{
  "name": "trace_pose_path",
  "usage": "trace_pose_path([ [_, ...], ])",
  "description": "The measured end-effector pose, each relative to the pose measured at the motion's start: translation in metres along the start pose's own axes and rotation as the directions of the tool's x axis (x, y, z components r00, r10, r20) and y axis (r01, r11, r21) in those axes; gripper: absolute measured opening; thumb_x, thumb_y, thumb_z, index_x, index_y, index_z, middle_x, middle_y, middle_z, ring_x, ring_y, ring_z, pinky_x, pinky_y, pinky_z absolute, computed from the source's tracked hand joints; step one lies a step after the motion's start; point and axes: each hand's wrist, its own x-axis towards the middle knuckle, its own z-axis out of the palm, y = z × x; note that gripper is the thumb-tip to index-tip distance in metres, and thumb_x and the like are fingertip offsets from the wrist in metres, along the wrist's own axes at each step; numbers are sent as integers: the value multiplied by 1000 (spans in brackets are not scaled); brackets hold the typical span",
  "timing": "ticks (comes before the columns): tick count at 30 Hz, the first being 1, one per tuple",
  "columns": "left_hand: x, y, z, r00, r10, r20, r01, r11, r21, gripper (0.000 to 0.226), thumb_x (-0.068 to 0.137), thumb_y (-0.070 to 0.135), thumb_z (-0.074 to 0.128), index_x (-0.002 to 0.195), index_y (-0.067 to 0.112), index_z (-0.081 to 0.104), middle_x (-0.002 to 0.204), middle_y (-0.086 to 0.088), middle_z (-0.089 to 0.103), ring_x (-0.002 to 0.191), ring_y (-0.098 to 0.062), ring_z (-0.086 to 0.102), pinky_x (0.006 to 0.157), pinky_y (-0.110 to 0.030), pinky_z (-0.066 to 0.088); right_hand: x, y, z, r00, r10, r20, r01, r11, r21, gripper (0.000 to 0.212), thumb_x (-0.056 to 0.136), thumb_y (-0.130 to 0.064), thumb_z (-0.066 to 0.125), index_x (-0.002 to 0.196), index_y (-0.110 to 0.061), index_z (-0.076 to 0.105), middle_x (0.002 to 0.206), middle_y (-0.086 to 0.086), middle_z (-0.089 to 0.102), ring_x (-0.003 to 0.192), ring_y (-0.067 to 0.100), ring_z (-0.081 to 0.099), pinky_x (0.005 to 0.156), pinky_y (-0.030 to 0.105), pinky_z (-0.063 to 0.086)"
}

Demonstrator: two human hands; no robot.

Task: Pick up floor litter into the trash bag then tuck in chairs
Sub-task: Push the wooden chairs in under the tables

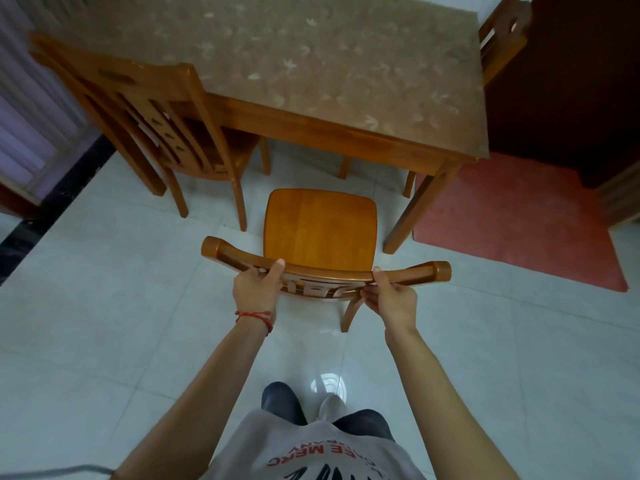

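Item: chair (pixel 320 233), solid wood, standing on the tiled floor (pixel 104 306) just short of the table (pixel 329 74), seat not yet under it. I judge it rigid, fairly heavy, its varnish slick; the top rail is the best hold. My left hand (pixel 254 289) and right hand (pixel 393 301) both grip that rail, fingers curled round it. Count: three chairs in view, one table, one red mat (pixel 519 223). I see no litter or trash bag.
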Motion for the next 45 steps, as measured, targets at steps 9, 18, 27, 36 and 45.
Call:
trace_pose_path([
  [9, 13, 7, 0, 999, 17, -31, -19, 997, -72, 27, 82, 21, 66, 66, 0, 61, 72, -12, 66, 61, -9, 63, 50, -4, 45, 6, 2, 14, 998, -18, -64, 19, 1000, 12, 25, 88, -27, 59, 65, -16, 63, 70, 5, 68, 72, 20, 68, 77, 34, 56],
  [18, 63, 30, -1, 1000, -7, 14, 9, 988, -154, 24, 80, 19, 68, 68, -2, 62, 68, -6, 67, 68, -15, 69, 73, -26, 55, 22, -16, 50, 995, -53, -87, 56, 998, 35, 25, 85, -30, 62, 67, -13, 65, 75, 10, 72, 73, 24, 70, 81, 42, 57],
  [27, 98, 55, 21, 999, -1, 39, 8, 985, -170, 23, 79, 20, 69, 62, 7, 59, 70, -4, 68, 73, -22, 70, 82, -37, 55, 58, -48, 64, 993, -63, -101, 67, 997, 42, 27, 82, -32, 64, 62, -13, 64, 72, 13, 71, 70, 27, 70, 78, 45, 57],
  [36, 149, 97, 53, 1000, 18, 16, -15, 985, -170, 29, 79, 19, 69, 77, -10, 63, 61, -1, 69, 63, -14, 70, 78, -35, 56, 109, -88, 88, 991, -87, -98, 93, 994, 53, 27, 83, -31, 64, 63, -13, 64, 69, 8, 71, 69, 25, 70, 78, 45, 57],
  [45, 191, 116, 84, 999, -20, 38, 27, 981, -191, 20, 80, 17, 68, 68, 1, 62, 55, 5, 67, 54, -5, 67, 76, -33, 56, 151, -118, 107, 994, -71, -77, 77, 995, 69, 23, 87, -23, 60, 65, -15, 62, 66, 4, 68, 67, 20, 69, 77, 40, 57],
])
